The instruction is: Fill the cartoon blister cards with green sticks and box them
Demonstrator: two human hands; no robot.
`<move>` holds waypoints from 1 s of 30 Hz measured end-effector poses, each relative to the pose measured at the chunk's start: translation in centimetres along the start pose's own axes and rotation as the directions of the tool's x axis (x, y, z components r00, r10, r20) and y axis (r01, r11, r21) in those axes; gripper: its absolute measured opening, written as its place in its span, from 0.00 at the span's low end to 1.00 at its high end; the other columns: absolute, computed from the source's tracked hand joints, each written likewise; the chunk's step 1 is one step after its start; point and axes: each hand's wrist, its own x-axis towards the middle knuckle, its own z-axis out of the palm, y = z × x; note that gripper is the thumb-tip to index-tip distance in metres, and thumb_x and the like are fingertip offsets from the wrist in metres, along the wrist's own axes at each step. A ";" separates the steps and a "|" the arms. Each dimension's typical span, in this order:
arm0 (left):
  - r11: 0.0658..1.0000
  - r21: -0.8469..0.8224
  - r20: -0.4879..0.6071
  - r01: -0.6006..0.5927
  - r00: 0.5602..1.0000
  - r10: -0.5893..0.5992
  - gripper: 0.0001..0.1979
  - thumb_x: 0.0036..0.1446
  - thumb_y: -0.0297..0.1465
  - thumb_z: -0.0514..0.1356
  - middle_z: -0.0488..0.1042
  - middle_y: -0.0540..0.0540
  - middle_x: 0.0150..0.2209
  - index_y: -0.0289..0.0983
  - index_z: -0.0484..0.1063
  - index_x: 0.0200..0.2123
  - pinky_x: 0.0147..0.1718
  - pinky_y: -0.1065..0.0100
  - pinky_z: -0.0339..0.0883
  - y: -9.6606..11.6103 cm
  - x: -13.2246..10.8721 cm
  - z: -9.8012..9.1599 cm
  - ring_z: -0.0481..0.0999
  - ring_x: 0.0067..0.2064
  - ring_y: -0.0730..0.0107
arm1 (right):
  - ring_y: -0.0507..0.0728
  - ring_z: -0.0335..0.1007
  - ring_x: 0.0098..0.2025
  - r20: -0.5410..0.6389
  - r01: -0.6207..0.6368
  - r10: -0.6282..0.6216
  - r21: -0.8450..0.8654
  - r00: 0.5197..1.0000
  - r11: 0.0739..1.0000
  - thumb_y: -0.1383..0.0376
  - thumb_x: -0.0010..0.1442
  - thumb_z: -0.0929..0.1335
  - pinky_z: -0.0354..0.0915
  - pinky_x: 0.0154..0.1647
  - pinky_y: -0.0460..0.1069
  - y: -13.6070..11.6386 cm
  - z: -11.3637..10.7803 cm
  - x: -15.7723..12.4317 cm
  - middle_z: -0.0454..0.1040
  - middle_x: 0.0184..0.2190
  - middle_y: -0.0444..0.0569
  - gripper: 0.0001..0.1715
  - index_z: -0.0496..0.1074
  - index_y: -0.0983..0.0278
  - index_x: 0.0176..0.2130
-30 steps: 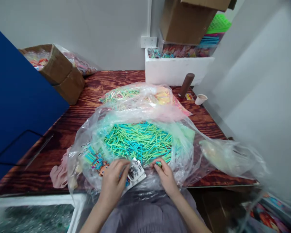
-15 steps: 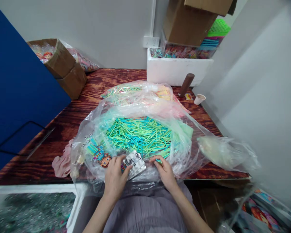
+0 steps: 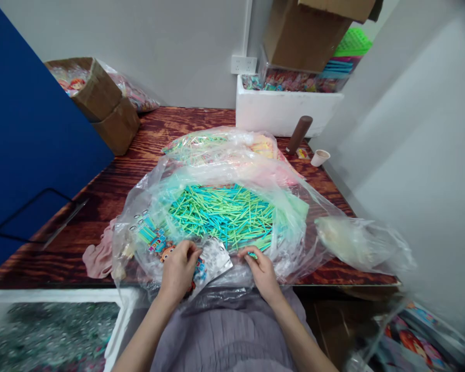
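Note:
My left hand (image 3: 179,271) is closed, thumb and fingertips pinched at the upper left edge of a small printed packet (image 3: 216,262) whose silvery side faces up. The exact contact is partly hidden behind the fingers. My right hand (image 3: 261,269) curls its fingers around a small bunch of short green and blue sticks (image 3: 252,255). Just beyond both hands, a heap of loose green and blue sticks (image 3: 225,212) lies in a wide-mouthed clear plastic bag (image 3: 139,199). Left of my left hand are colourful printed packets with a cartoon face (image 3: 155,240).
Behind the heap sits another filled plastic bag (image 3: 261,147). A brown cylinder (image 3: 299,135) and a paper cup (image 3: 320,158) stand at the right. Pink cloth (image 3: 99,254) lies at left, above a white foam box (image 3: 126,305). A cardboard box (image 3: 118,126) stands back left.
My left hand has drawn slightly left and its spread fingers have come together into a pinch. More of the packet's silvery side shows. My right hand stays nearly still with the sticks.

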 end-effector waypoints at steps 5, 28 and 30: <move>0.987 0.067 0.015 -0.148 0.989 0.147 0.13 0.62 0.35 0.51 0.81 0.45 0.33 0.40 0.75 0.33 0.37 0.66 0.66 -0.5 0.6 0.0 0.79 0.37 0.61 | 0.57 0.72 0.43 0.006 0.023 -0.023 -0.005 1.000 1.000 0.66 0.64 0.62 0.63 0.46 0.49 0.2 0.0 0.1 0.76 0.37 0.48 0.09 0.72 0.61 0.38; 0.630 -0.724 0.031 0.282 0.925 -0.378 0.20 0.55 0.46 0.59 0.63 0.54 0.21 0.37 0.65 0.22 0.26 0.73 0.57 1.9 -0.4 -2.6 0.61 0.25 0.74 | 0.57 0.71 0.43 0.002 0.008 -0.008 0.001 1.000 1.000 0.63 0.63 0.63 0.63 0.46 0.49 0.1 0.2 0.0 0.76 0.37 0.47 0.10 0.73 0.60 0.37; 0.688 -0.666 0.096 0.287 0.948 -0.302 0.19 0.57 0.46 0.58 0.64 0.54 0.22 0.37 0.66 0.23 0.27 0.73 0.58 1.8 -0.6 -2.7 0.63 0.26 0.73 | 0.58 0.72 0.42 -0.007 -0.027 0.027 0.033 1.000 0.999 0.62 0.63 0.63 0.63 0.46 0.50 0.0 0.2 0.1 0.76 0.36 0.47 0.09 0.73 0.61 0.37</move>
